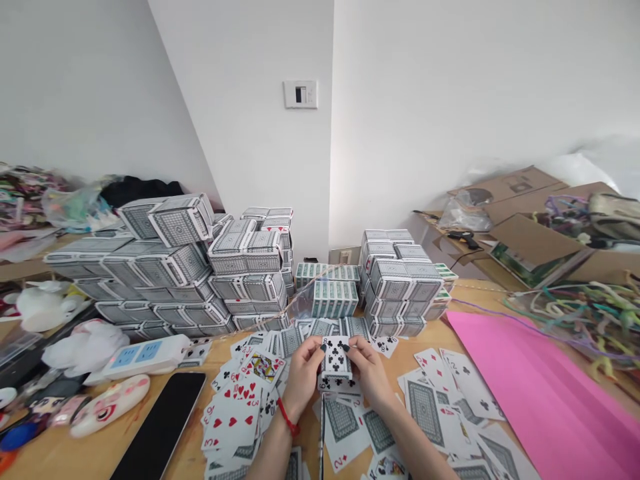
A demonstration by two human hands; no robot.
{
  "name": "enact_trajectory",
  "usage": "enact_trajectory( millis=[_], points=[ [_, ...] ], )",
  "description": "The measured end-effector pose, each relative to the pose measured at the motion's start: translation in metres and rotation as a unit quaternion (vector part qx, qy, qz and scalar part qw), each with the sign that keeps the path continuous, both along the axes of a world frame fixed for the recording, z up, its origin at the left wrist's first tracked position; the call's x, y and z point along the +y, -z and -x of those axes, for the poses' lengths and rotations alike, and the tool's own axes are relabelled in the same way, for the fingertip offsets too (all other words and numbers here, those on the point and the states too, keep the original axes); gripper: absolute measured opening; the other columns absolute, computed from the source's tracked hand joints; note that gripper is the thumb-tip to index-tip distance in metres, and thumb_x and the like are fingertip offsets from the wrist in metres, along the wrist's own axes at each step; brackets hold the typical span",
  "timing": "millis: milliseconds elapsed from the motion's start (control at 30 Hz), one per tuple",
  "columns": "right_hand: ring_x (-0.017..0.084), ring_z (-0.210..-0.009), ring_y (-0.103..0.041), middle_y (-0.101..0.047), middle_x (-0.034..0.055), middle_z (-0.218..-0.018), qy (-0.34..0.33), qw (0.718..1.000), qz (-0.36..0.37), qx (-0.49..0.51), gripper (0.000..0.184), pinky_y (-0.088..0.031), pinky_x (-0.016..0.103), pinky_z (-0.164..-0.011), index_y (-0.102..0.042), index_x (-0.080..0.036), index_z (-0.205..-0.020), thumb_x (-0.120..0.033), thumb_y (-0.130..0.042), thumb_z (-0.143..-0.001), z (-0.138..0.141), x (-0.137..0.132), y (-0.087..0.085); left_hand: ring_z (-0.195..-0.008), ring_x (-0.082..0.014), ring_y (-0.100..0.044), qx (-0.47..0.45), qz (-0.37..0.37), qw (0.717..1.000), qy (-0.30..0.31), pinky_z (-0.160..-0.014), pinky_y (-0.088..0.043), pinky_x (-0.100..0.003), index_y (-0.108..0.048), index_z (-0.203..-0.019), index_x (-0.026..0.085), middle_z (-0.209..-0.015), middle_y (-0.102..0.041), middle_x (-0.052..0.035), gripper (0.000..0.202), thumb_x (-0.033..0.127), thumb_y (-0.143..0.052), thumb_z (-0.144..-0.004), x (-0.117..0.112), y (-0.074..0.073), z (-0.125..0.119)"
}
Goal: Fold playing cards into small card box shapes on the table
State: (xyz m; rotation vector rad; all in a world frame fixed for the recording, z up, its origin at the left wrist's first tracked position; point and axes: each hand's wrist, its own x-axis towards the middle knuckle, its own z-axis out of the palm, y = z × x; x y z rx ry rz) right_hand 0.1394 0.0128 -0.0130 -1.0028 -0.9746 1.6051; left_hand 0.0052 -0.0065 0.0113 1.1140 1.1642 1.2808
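Observation:
An eight of clubs playing card (335, 357) is held face up between my two hands, its lower edge looking bent. My left hand (301, 375), with a red string bracelet at the wrist, pinches the left side, thumb on the face. On the opposite side my right hand (371, 371) grips with its thumb near the top corner. Another black-suit card (330, 385) shows just below it; whether it is touched I cannot tell. Loose cards lie around both hands, including a three of hearts (233, 423) on the left and a face-down card (424, 407) on the right.
Blocks built from folded cards (183, 267) are stacked at the back left, with another stack (405, 280) at the back right. Green card boxes (335, 298) stand between them. A phone (159, 427), power strip (145, 357) and pink sheet (540, 387) lie at the sides.

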Motion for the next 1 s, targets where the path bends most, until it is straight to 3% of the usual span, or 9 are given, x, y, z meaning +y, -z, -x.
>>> enact_trajectory(
  millis=[400,633,1000],
  points=[
    [0.008,-0.045,-0.026,-0.031,-0.0074,-0.052,-0.018,1.000,-0.007,-0.001,0.008,-0.021,0.019,-0.042,-0.046,-0.021,-0.073,-0.028,-0.049,-0.071,0.003,-0.005,-0.009,-0.071,-0.0160,-0.055,0.000,0.010,0.999,-0.043,-0.062,-0.042,-0.023,-0.063,-0.075,0.015,-0.075,-0.062,-0.0023,0.016,0.024,-0.051,-0.069,0.000,-0.006,-0.002],
    [0.010,-0.046,-0.032,-0.038,-0.0048,-0.055,-0.003,1.000,-0.015,-0.014,0.010,-0.025,0.020,-0.043,-0.052,-0.020,-0.075,-0.027,-0.048,-0.069,0.003,-0.005,-0.009,-0.065,-0.0143,-0.053,0.016,0.013,0.998,-0.052,-0.060,-0.041,-0.023,-0.061,-0.071,0.016,-0.070,-0.060,-0.0011,0.015,0.022,-0.048,-0.067,0.000,-0.003,-0.002],
    [0.010,-0.047,-0.034,-0.040,-0.0049,-0.053,0.002,0.998,0.020,0.058,0.003,-0.027,0.021,-0.046,-0.055,-0.022,-0.068,-0.021,-0.053,-0.065,0.003,-0.005,-0.012,-0.060,-0.0135,-0.051,0.049,0.002,0.997,-0.062,-0.056,-0.039,-0.022,-0.058,-0.064,0.017,-0.065,-0.058,-0.0001,0.014,0.021,-0.045,-0.066,0.000,-0.001,-0.003]
  ],
)
